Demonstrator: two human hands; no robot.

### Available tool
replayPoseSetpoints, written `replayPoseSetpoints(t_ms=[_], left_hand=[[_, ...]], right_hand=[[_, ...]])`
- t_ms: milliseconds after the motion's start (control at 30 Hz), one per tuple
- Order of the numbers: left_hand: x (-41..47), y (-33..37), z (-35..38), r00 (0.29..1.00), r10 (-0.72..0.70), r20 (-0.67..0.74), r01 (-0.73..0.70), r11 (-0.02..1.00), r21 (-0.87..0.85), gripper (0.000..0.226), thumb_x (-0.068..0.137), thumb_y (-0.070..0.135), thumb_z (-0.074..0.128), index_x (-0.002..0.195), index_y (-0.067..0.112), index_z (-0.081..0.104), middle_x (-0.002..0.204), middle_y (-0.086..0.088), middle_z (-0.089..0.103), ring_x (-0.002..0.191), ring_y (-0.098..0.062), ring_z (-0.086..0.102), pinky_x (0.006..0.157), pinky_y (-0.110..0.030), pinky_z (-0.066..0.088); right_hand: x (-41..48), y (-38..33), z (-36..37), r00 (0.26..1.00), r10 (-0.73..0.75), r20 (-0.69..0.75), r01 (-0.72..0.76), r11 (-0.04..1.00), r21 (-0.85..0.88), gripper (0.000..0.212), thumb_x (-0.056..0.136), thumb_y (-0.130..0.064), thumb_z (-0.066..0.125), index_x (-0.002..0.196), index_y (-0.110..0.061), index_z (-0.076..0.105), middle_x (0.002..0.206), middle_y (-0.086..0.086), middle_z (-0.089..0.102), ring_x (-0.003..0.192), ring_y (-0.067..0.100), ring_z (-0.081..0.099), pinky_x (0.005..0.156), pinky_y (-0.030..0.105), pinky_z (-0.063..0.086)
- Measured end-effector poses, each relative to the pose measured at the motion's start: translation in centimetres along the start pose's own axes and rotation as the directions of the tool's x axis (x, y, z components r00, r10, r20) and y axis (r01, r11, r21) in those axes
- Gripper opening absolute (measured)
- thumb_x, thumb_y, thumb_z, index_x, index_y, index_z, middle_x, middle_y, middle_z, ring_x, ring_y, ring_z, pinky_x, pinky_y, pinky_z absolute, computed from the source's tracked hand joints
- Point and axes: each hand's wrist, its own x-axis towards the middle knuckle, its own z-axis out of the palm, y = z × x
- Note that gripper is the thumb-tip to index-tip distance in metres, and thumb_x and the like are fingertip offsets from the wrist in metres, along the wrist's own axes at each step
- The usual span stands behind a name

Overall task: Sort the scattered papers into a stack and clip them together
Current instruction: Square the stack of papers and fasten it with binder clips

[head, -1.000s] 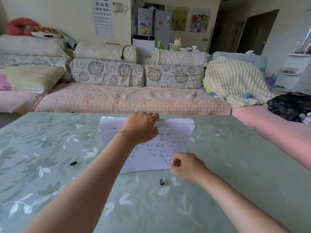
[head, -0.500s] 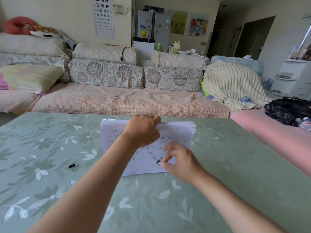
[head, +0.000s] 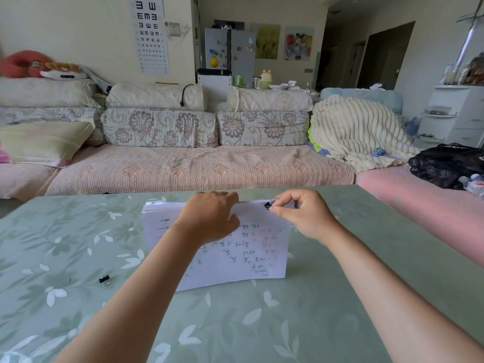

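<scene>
Here, the right hand (head: pixel 306 218) pinches a small black clip (head: pixel 269 204) between thumb and forefinger, holding it at the far edge of the stack (head: pixel 248 255), near its right corner. Whether the clip's mouth already bites the paper is too small to tell. Just to the left, the left hand (head: pixel 209 218) curls over the same far edge, thumb on the top sheet, gripping the papers so they stay squared. The stack lies flat in the middle of the table (head: pixel 78 244), handwritten lines showing on its top page, edges fairly even. The sorting looks done, and the step in hand is the clipping. The next move likely calls for squeezing the clip's wire handles wide enough to take the full thickness, pushing it fully onto the edge, then letting go while the left hand holds the sheets from sliding. Counted: two hands, both busy; one stack, its number of sheets impossible to tell; two clips, one in the right hand and a second clip (head: pixel 104 280) lying loose on the table, well to the left of the stack. Beyond the table stands a sofa (head: pixel 199 169).
</scene>
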Motion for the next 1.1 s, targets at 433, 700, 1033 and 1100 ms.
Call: replayPoseSetpoints(t_ms=[433, 700, 1033, 1100], left_hand=[[3.1, 3.0, 2.0, 0.997, 0.055, -0.055, -0.059, 0.995, -0.077, 0.040, 0.084, 0.044, 0.052, 0.117, 0.023, 0.059, 0.102, 0.007, 0.068, 0.094, -0.020, 0.063, 0.066, -0.028, 0.039], [2.8, 2.8, 2.5, 0.994, 0.086, -0.060, -0.090, 0.994, -0.065, 0.028, 0.083, 0.039, 0.047, 0.101, 0.019, 0.057, 0.087, 0.005, 0.065, 0.083, -0.023, 0.062, 0.060, -0.028, 0.035], [3.0, 3.6, 1.8, 0.998, 0.045, -0.034, -0.046, 0.999, -0.025, 0.026, 0.088, 0.035, 0.047, 0.108, 0.019, 0.054, 0.096, 0.002, 0.065, 0.085, -0.024, 0.062, 0.060, -0.028, 0.033], [3.0, 3.6, 1.7, 0.999, 0.038, -0.028, -0.039, 0.999, -0.037, 0.026, 0.088, 0.034, 0.047, 0.107, 0.019, 0.054, 0.096, 0.002, 0.065, 0.085, -0.024, 0.061, 0.060, -0.028, 0.035]], right_hand=[[0.7, 1.0, 0.6, 0.998, -0.046, -0.049, 0.048, 0.998, 0.044, 0.030, 0.078, -0.009, 0.083, 0.064, -0.030, 0.068, 0.083, -0.014, 0.072, 0.081, 0.005, 0.068, 0.078, 0.017, 0.051], [1.7, -1.5, -1.4, 0.995, -0.023, -0.099, 0.039, 0.986, 0.162, 0.033, 0.073, 0.002, 0.084, 0.093, -0.022, 0.071, 0.079, 0.003, 0.072, 0.070, 0.009, 0.068, 0.075, 0.023, 0.057], [2.1, -4.5, -3.2, 0.999, 0.033, 0.012, -0.028, 0.959, -0.282, 0.024, 0.071, -0.006, 0.086, 0.082, -0.026, 0.080, 0.069, -0.012, 0.073, 0.065, -0.003, 0.064, 0.069, 0.014, 0.050], [2.0, -5.1, -3.1, 1.000, 0.019, 0.016, -0.012, 0.935, -0.355, 0.020, 0.072, -0.009, 0.086, 0.083, -0.025, 0.081, 0.072, -0.011, 0.075, 0.071, 0.003, 0.068, 0.070, 0.019, 0.051]])
